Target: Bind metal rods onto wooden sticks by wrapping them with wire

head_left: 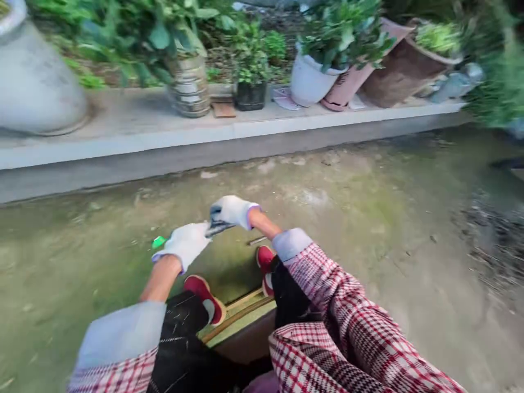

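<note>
My left hand (186, 244) wears a white glove with a purple cuff. Its fingers are curled and meet those of my right hand (234, 212), gloved alike with dark grey on the fingers and palm. Both hands are closed and held above the ground between my feet. A dark, thin shape shows where the fingertips meet; blur hides whether it is an object or glove coating. Just left of my left hand is a small bright green piece (158, 242); I cannot tell whether it touches the glove. Below my right wrist, a short thin stick-like thing (256, 240) shows.
A concrete ledge (139, 139) runs across the back, carrying a large grey pot (36, 82), a ribbed pot (189, 87), a black pot (250, 96), a white pot (313, 82) and tilted brown pots (403, 71). Red shoes (204, 297) flank a wooden seat edge (239, 316). Dry debris (495, 240) lies right.
</note>
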Demonstrator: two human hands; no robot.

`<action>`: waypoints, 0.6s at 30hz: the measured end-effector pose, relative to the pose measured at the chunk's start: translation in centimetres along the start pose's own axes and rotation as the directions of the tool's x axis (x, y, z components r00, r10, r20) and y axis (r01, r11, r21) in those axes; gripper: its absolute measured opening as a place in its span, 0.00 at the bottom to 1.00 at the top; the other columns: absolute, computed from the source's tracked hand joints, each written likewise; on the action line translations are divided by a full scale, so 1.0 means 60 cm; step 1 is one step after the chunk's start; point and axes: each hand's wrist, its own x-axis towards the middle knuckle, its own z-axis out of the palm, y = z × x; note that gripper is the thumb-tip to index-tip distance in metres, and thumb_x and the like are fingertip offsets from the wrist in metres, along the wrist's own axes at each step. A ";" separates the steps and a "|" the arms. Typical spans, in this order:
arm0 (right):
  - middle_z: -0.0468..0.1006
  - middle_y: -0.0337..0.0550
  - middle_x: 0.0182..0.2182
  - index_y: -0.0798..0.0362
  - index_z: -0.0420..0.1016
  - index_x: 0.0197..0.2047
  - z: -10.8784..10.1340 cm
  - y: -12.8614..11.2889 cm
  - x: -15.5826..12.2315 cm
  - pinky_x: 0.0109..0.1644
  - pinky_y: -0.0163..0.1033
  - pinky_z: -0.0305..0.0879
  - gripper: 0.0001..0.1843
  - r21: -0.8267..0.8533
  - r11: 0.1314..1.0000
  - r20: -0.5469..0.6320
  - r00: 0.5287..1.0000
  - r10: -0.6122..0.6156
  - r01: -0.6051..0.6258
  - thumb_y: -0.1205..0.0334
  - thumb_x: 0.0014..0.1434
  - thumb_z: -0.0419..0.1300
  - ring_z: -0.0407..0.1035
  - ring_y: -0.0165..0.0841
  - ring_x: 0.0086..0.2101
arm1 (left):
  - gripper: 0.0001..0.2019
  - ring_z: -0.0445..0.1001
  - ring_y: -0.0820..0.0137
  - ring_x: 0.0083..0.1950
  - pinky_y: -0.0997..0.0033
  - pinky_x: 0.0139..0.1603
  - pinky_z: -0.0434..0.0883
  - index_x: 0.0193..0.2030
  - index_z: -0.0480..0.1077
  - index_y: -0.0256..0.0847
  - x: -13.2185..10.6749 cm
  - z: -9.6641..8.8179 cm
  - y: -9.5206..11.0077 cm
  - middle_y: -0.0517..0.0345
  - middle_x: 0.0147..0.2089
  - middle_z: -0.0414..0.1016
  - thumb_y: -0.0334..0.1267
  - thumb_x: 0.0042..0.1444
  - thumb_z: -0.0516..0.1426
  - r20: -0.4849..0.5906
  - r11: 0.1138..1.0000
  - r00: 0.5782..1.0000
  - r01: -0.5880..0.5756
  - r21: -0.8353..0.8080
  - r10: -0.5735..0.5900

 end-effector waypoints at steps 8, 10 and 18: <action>0.75 0.37 0.24 0.60 0.80 0.38 0.075 0.016 0.066 0.28 0.31 0.60 0.14 0.334 0.942 0.072 0.996 -0.043 0.016 0.66 0.56 0.53 0.64 0.25 0.23 | 0.12 0.70 0.71 0.28 0.75 0.28 0.64 0.41 0.76 0.37 -0.008 0.018 -0.085 0.59 0.29 0.74 0.40 0.52 0.59 -0.191 0.781 0.974 -0.024 -0.625 -0.122; 0.72 0.35 0.23 0.58 0.79 0.36 0.087 -0.006 0.049 0.26 0.31 0.58 0.12 0.438 0.899 0.104 0.993 -0.050 -0.001 0.64 0.54 0.54 0.62 0.25 0.22 | 0.12 0.70 0.72 0.26 0.75 0.26 0.64 0.41 0.76 0.37 -0.007 0.014 -0.096 0.58 0.29 0.74 0.40 0.53 0.58 -0.210 0.746 0.951 0.030 -0.665 -0.225; 0.69 0.37 0.22 0.53 0.75 0.27 0.080 -0.043 0.027 0.27 0.35 0.53 0.09 0.252 0.948 0.025 0.978 -0.206 0.193 0.64 0.55 0.56 0.59 0.27 0.23 | 0.15 0.80 0.56 0.41 0.64 0.41 0.70 0.46 0.79 0.40 -0.020 0.023 -0.077 0.42 0.38 0.81 0.40 0.58 0.55 -0.106 0.978 0.973 0.201 -0.059 -0.207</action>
